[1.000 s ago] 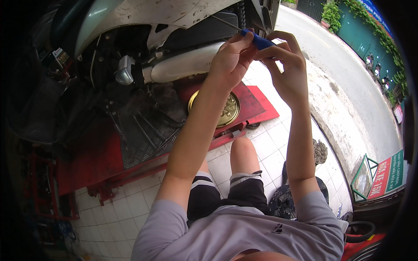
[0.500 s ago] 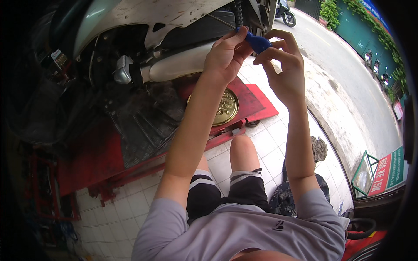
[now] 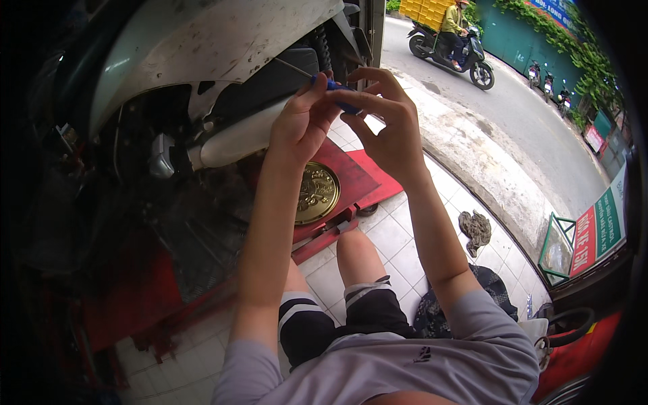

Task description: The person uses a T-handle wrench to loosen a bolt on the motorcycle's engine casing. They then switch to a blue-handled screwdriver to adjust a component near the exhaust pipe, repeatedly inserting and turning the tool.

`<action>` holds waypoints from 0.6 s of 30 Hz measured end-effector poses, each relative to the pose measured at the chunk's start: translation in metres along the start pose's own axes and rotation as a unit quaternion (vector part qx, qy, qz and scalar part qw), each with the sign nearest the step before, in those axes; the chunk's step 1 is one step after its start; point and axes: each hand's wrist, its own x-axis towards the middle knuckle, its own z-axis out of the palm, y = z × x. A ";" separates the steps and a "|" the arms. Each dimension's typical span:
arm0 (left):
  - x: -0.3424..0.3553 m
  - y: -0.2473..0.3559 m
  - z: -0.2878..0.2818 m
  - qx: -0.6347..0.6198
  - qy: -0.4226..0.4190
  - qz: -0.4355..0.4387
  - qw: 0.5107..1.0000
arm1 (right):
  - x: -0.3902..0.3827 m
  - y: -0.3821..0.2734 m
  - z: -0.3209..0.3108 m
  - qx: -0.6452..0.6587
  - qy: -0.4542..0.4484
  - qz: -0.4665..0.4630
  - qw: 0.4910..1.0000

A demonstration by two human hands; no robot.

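A screwdriver (image 3: 349, 107) with a blue handle is held up between my hands, its thin metal shaft angled toward the lower edge of a motorbike's scuffed pale body panel (image 3: 202, 42). My left hand (image 3: 302, 125) pinches the front of the handle with thumb and fingers. Around the rear end of the handle, my right hand (image 3: 388, 125) is closed, with its index finger lying across it. Whether the tip touches a screw is too small to tell. Below the panel runs the bike's pale exhaust (image 3: 246, 138).
The motorbike stands on a red lift platform (image 3: 344, 165), with a round gold-coloured plate (image 3: 318, 194) lying on it. A grey rag (image 3: 475, 231) rests on the white tiles to the right. Beyond is a street with a rider on a motorbike (image 3: 453, 46) carrying yellow crates.
The view has swung right, so the bike and hands sit further left. My right index finger now lies over the handle. A rider with yellow crates has come into view on the street.
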 end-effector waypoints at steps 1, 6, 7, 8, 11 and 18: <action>-0.002 0.000 0.000 -0.023 -0.004 0.006 1.000 | 0.002 -0.009 0.002 0.042 0.029 0.060 0.997; -0.004 -0.003 0.009 -0.108 -0.037 0.022 0.993 | 0.001 -0.018 0.000 0.158 -0.050 0.371 0.914; -0.005 -0.001 0.012 -0.098 -0.032 0.010 0.995 | 0.001 -0.021 0.001 0.124 -0.043 0.333 0.934; -0.007 -0.001 0.011 -0.086 -0.014 -0.004 0.996 | 0.001 -0.024 0.002 0.089 -0.035 0.293 0.951; -0.008 0.003 0.003 -0.051 -0.009 -0.041 0.998 | 0.001 -0.021 0.002 0.014 -0.050 0.129 0.990; -0.005 0.001 0.004 -0.064 -0.007 0.014 0.998 | -0.002 -0.028 0.014 0.110 0.022 0.217 0.970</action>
